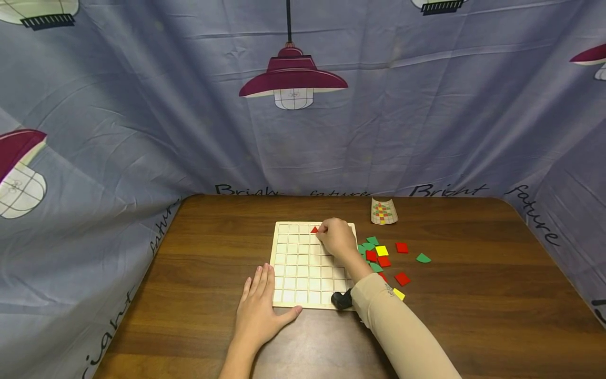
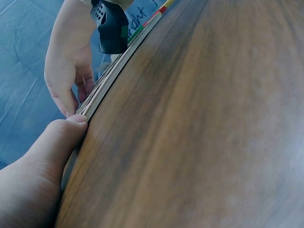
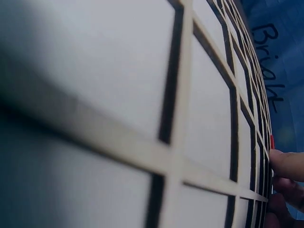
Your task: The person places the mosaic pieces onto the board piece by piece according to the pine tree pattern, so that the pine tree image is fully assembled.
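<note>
A pale wooden grid board (image 1: 297, 271) lies on the table. At its far edge, my right hand (image 1: 338, 239) has its fingers curled, with the fingertips pinching a small red triangle (image 1: 314, 230) over the top row. In the right wrist view, a sliver of the red triangle (image 3: 272, 141) shows beside the fingertips; the rest is hidden. My left hand (image 1: 258, 308) rests by the board's near left corner, fingers straight along the left side and thumb spread along the front edge. In the left wrist view, the thumb of my left hand (image 2: 52, 147) touches the board's edge.
Right of the board lie scattered flat pieces: red squares (image 1: 402, 248), yellow squares (image 1: 382, 251) and green rounded-edge pieces (image 1: 423, 258). A curled pattern card (image 1: 383, 211) stands behind them. My right forearm passes over some pieces. A printed curtain (image 1: 303, 147) hangs behind the wooden table (image 1: 213, 263).
</note>
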Action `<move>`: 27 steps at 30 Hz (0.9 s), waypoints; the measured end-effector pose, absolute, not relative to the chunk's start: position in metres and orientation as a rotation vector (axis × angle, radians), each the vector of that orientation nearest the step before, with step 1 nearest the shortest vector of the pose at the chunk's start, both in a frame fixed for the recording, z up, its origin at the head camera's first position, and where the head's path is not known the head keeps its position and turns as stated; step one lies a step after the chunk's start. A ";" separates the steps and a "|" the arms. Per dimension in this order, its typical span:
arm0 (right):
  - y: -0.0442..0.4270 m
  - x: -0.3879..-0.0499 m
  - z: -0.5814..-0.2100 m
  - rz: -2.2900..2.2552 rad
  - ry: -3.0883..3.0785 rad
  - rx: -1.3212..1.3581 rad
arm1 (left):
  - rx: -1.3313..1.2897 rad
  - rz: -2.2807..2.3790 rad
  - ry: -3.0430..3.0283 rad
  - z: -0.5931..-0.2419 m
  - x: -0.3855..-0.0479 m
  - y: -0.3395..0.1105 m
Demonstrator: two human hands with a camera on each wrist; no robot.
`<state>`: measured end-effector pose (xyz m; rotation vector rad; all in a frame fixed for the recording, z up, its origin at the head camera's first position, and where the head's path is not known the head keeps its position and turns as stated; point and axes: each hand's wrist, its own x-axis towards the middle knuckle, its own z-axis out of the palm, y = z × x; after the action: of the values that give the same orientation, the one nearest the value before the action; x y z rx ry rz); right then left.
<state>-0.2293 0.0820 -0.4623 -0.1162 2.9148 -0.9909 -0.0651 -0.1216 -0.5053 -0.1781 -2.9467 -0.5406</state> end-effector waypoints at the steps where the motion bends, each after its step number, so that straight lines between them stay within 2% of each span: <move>1: 0.082 -0.229 -0.462 -0.980 2.921 -0.122 | -0.177 -0.540 -2.948 -0.505 -0.065 -0.122; 27: 0.085 -0.229 -0.464 -1.056 2.914 -0.183 | -0.179 -0.545 -2.942 -0.505 -0.065 -0.122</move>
<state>-0.2290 0.0849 -0.4639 -0.1827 2.9135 -1.0560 -0.0651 -0.1221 -0.5052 -0.1794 -2.9422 -0.5447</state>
